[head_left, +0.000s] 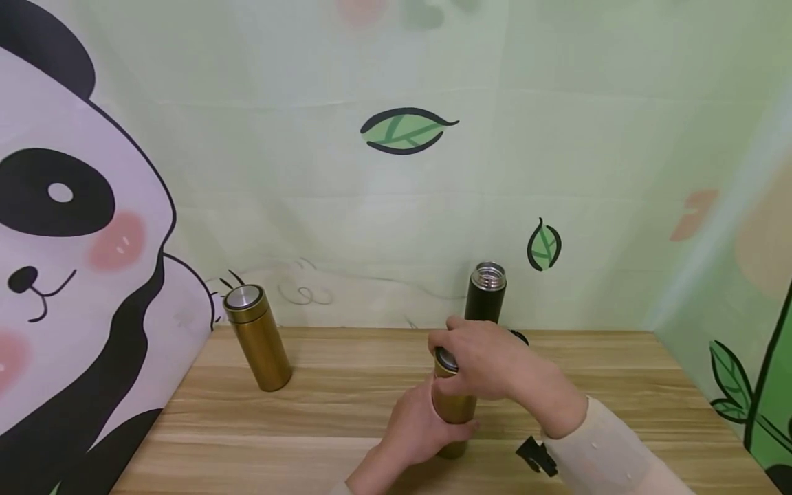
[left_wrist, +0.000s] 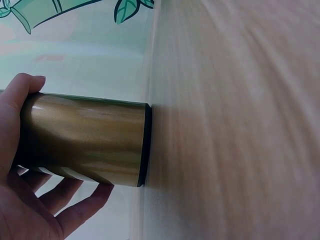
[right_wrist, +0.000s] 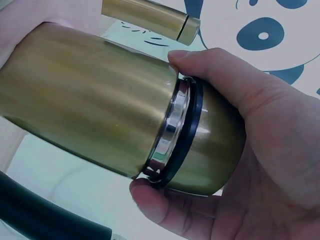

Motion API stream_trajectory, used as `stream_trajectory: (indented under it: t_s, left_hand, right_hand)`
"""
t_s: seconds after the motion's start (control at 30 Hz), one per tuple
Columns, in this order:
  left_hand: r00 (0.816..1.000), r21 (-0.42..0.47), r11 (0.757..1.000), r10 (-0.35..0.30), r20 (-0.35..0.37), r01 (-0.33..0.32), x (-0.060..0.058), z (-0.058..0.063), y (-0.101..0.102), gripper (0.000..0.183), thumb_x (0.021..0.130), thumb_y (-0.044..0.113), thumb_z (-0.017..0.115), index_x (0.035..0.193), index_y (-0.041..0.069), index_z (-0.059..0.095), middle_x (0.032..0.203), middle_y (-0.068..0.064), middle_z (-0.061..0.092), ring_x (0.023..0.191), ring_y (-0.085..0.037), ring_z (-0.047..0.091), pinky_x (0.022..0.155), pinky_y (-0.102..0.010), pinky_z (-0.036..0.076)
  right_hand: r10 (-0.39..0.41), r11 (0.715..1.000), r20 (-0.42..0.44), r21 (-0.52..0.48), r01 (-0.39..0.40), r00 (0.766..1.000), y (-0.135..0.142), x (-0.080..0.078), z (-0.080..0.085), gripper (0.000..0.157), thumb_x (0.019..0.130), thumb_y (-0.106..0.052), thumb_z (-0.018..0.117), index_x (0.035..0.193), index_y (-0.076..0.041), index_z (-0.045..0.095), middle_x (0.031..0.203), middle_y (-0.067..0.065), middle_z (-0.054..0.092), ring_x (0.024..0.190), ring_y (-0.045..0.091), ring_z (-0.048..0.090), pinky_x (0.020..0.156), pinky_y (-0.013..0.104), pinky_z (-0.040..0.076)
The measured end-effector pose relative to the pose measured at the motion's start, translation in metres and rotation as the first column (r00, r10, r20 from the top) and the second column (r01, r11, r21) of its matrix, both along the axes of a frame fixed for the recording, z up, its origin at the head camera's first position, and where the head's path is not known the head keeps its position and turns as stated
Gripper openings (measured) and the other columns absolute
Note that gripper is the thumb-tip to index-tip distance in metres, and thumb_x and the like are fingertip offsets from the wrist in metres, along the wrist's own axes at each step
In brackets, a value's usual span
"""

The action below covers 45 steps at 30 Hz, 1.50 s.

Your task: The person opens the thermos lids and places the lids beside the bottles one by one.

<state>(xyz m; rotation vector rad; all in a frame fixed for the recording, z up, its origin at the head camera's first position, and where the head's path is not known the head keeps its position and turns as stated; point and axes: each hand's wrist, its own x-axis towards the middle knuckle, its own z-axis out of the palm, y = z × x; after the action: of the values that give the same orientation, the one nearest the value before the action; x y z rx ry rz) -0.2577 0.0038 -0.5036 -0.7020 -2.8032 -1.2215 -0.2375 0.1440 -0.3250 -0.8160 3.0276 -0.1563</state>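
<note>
A gold thermos (left_wrist: 85, 140) stands upright on the wooden table, its black-edged base at the tabletop in the left wrist view. My left hand (head_left: 421, 423) grips its body, thumb on one side and fingers on the other. From above, my right hand (head_left: 495, 357) holds the gold lid (right_wrist: 222, 140) between thumb and fingers. In the right wrist view the lid sits slightly askew on the neck, and a strip of shiny steel rim (right_wrist: 172, 122) shows below its black ring.
Behind my right hand stands a black thermos (head_left: 485, 302) with its steel mouth uncovered. A dark rounded object (head_left: 518, 337) lies beside it, mostly hidden by the hand. Another gold thermos (head_left: 258, 344), lid on, stands at the left. A printed cloth wall (head_left: 346, 227) borders the table (head_left: 346, 385).
</note>
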Motion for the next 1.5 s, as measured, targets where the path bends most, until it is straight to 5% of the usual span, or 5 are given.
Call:
stream_trajectory:
  t_s: [0.37,0.63,1.5]
  left_hand:
    - [0.998,0.028,1.0,0.006,0.058,-0.008,-0.0007,0.0016,0.0,0.08,0.078,0.059,0.083,0.14,0.022,0.05,0.114,0.007,0.071,0.101,-0.012,0.066,0.085,-0.034,0.052]
    - [0.999,0.043,0.999,0.002,0.038,-0.004,-0.0007,0.0004,0.0004,0.075,0.078,0.055,0.084,0.137,0.022,0.051,0.111,0.007,0.072,0.097,-0.009,0.067,0.083,-0.033,0.052]
    - [1.0,0.013,1.0,-0.01,0.022,0.009,-0.0037,0.001,0.0005,0.071,0.076,0.057,0.083,0.132,0.025,0.053,0.104,0.011,0.07,0.087,-0.004,0.064,0.077,-0.03,0.051]
  right_hand:
    - [-0.069,0.998,0.043,-0.006,0.07,0.997,0.0003,0.0038,0.0009,0.056,0.086,-0.042,0.081,0.127,-0.01,0.061,0.099,0.008,0.061,0.084,0.023,0.06,0.079,0.045,0.056]
    - [-0.079,0.997,0.036,-0.02,0.08,0.996,0.0013,0.0063,0.0034,0.053,0.084,-0.044,0.083,0.112,-0.005,0.061,0.093,0.006,0.06,0.085,0.023,0.059,0.079,0.045,0.054]
    - [-0.049,0.996,0.079,-0.066,0.055,0.996,0.0043,0.0077,0.0057,0.049,0.085,-0.031,0.082,0.123,-0.008,0.06,0.103,0.004,0.061,0.094,0.02,0.06,0.085,0.042,0.054]
